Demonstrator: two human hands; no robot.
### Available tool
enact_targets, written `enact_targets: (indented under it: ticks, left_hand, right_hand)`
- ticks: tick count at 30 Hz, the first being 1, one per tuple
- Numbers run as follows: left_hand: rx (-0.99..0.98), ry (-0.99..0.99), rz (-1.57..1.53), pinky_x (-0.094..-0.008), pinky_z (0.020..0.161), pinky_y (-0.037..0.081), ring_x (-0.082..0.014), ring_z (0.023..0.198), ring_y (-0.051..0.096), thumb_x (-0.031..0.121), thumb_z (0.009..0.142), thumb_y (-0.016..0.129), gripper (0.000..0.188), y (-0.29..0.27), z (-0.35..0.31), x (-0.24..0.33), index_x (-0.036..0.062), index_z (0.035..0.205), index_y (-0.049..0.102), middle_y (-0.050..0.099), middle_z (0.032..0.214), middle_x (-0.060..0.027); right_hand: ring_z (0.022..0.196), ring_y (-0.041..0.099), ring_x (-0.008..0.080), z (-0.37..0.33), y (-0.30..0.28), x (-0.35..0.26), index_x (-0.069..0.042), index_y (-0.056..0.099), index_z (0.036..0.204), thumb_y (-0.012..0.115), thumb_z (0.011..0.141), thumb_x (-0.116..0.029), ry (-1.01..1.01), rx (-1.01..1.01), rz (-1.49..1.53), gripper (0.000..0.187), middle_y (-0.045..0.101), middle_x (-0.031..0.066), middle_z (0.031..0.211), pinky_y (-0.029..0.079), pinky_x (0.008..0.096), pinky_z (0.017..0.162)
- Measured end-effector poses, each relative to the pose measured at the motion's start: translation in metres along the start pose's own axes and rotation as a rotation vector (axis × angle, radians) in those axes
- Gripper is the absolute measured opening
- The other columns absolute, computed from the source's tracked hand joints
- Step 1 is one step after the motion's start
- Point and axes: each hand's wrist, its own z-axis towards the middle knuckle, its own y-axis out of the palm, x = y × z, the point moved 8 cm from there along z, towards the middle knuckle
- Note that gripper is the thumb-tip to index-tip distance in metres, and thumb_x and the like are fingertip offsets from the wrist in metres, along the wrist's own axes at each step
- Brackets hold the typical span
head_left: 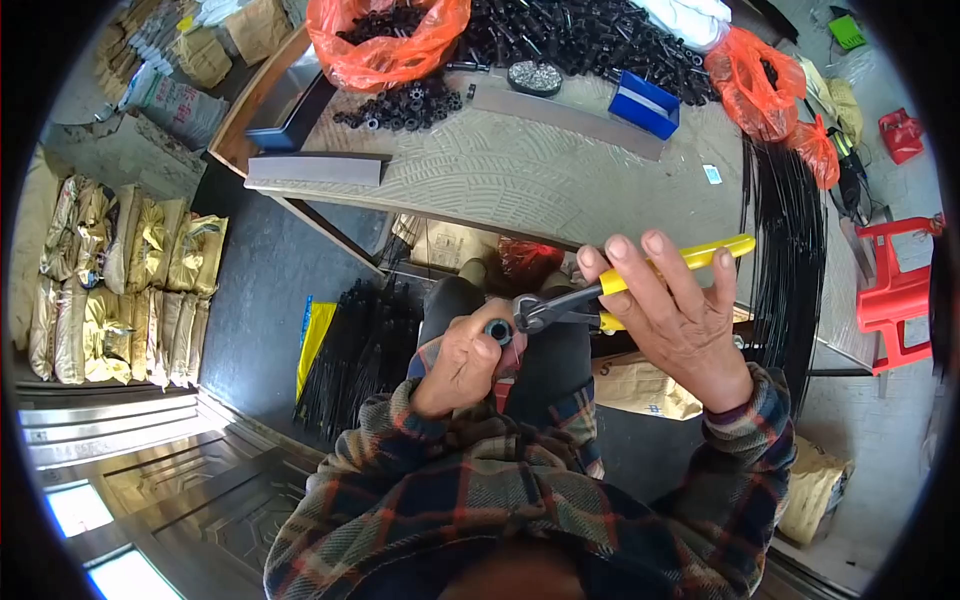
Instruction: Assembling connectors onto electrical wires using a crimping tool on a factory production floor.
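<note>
yellow-handled pliers (pixel 572 301) in right hand (pixel 690 325), near table edge (pixel 450 210)

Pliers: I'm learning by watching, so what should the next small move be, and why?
I'd probably squeeze the right hand gently on the pliers: the yellow handles stand apart, and the jaws are right by the tube in the left hand. Whether the jaws grip anything is hard to tell.

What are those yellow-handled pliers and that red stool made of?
The pliers look like metal, judging by the head's dull grey sheen; their smooth yellow grips are probably plastic or rubber. The red stool seems moulded plastic: smooth, evenly coloured, without visible joins.
</note>
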Motion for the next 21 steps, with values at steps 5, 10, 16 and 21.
enact_targets:
  ticks: [5,10,16,21]
  left_hand:
    - [0.163,-0.058,-0.080,-0.0209,0.046,0.031,-0.0073,0.052,0.040,0.065,0.084,0.034,0.067,-0.005,-0.005,-0.001,-0.0001,0.091,0.047,0.047,0.062,-0.0024]
    - [0.214,-0.064,-0.014,-0.0203,0.046,0.030,-0.0065,0.052,0.039,0.064,0.085,0.034,0.066,-0.008,-0.005,-0.005,0.0001,0.092,0.048,0.046,0.063,-0.0016]
    - [0.321,-0.045,0.172,-0.0206,0.047,0.030,-0.0053,0.054,0.040,0.066,0.084,0.033,0.069,-0.013,-0.011,-0.003,-0.0005,0.092,0.050,0.048,0.066,-0.0019]
    - [0.376,-0.018,0.302,-0.0207,0.049,0.032,-0.0048,0.055,0.041,0.066,0.084,0.032,0.071,-0.013,-0.011,0.009,-0.0016,0.093,0.052,0.050,0.068,-0.0010]
  right_hand:
    - [0.129,0.032,0.0167,-0.002,-0.004,-0.003,-0.030,0.042,0.128,0.048,0.089,-0.036,0.006,0.022,-0.187,0.040,0.031,-0.0035,0.137,0.015,0.0549,0.106]
    - [0.127,0.034,0.0166,-0.007,0.002,-0.018,-0.031,0.045,0.124,0.052,0.087,-0.034,0.023,0.003,-0.138,0.038,0.033,-0.0030,0.135,0.013,0.0561,0.105]
    - [0.119,0.043,0.0188,-0.020,0.012,-0.037,-0.018,0.048,0.115,0.061,0.082,-0.022,0.233,0.027,0.224,0.035,0.041,0.0021,0.125,0.016,0.0585,0.103]
    - [0.106,0.050,0.0237,-0.025,0.008,-0.038,-0.012,0.050,0.104,0.058,0.083,-0.014,0.255,-0.035,0.369,0.022,0.043,0.0077,0.117,0.027,0.0576,0.098]
